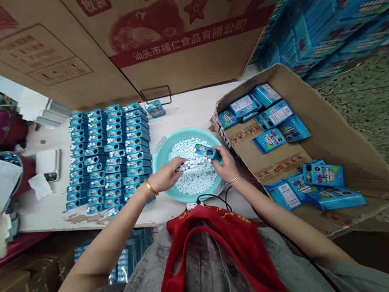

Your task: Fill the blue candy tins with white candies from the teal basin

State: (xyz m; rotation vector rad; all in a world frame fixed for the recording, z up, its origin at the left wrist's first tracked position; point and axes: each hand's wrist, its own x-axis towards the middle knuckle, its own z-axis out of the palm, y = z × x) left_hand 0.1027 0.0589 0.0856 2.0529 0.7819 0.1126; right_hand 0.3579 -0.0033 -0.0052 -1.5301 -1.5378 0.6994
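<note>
A turquoise basin [159, 155] full of small white candies [193, 183] stands on the table before me. My right hand [226, 165] is closed around one end of a small blue candy box [202, 151] above the basin's right half; a round dark hole shows in the box. At the left side of the candies, my left hand [168, 173] has its fingers bent together against them, and whether it grips any is hidden. White candies lie in a band between the two hands, just below the blue box.
Rows of blue boxes [113, 160] stand left of the basin, with one box [155, 108] apart behind it. An open carton [346, 149] of blue boxes sits at the right. Large cartons [173, 70] rise behind. A black cable [220, 196] runs along the front edge.
</note>
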